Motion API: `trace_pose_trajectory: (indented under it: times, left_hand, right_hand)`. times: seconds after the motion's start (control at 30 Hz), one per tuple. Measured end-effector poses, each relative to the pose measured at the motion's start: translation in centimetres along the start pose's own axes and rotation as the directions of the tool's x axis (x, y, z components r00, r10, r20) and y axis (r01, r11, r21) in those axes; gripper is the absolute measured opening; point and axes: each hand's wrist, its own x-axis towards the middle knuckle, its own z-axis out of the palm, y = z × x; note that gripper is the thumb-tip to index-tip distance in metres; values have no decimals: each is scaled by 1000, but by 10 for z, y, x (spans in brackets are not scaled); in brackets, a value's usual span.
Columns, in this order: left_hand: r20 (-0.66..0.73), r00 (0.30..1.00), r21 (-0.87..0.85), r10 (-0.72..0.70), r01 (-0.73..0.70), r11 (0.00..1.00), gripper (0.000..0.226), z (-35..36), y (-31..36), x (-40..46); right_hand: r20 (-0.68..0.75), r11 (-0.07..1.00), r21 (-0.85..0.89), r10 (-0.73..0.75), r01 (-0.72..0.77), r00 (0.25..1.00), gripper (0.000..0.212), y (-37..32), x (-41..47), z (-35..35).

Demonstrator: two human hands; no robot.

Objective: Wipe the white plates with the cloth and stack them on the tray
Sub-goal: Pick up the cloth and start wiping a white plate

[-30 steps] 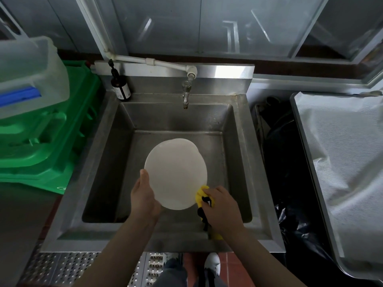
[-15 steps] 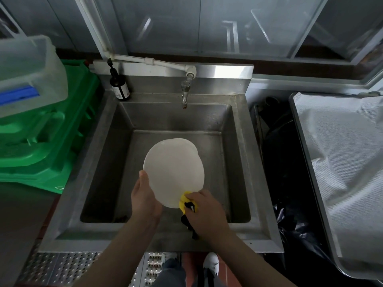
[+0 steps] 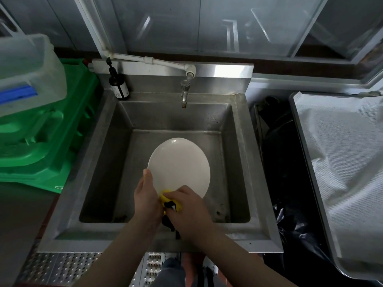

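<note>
- White plate [image 3: 179, 165] was held tilted over the steel sink [image 3: 238, 154] basin at the centre of the frame, its far edge pointing toward the tap [image 3: 184, 94].
- Left hand [image 3: 146, 195] gripped the plate's lower left rim, thumb laid up along the edge; its other fingers were hidden behind the plate.
- Right hand [image 3: 186, 208] had its fingers curled round a yellow cloth [image 3: 169, 198] with black markings, pressing it against the plate's lower edge, just beside the left hand.
- Markings on the cloth could not be read.
- Dark pump bottle [image 3: 118, 84] stood on the sink's back ledge at upper left of the basin; its pale label was too small to read.
- Green crates [image 3: 41, 129] sat at the left of the frame under a clear plastic bin [image 3: 29, 67] with a blue part.
- Metal tray [image 3: 298, 141], lined with white fabric, lay at the right of the frame, well apart from the plate, with a black bag [image 3: 275, 162] between it and the sink.
- Bare basin floor showed around the plate on all sides, and the sink walls stood apart from its rim.
</note>
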Motion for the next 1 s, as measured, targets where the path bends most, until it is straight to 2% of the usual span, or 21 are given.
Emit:
trace_pose_trajectory:
  times: [0.1,0.23,0.43,0.6,0.77,1.0]
  left_hand:
    - [6,1000,-1,14,-14,1000,46,2,3,1]
    - [0,1000,-29,26,-26,999,44,-1,0,4]
    - [58,998,-117,5,2,993,32,0,4,5]
    - [38,999,-171,-6,12,985,27,2,1,6]
    - [8,1000,-185,-23,24,982,20,5,1,9]
    - [-15,1000,-162,-6,4,987,23,9,-6,9]
  right_hand:
    - [21,1000,23,-18,17,1000,34,3,1,-5]
    - [84,997,-55,-43,47,996,32,9,1,-14]
    - [76,991,-128,-16,26,997,30,32,-7,-19]
    - [85,978,-203,-25,42,996,32,44,-11,-30]
    - [55,979,-204,21,-9,998,27,61,-12,-37]
    - [21,984,-168,68,-64,997,33,75,-14,-47]
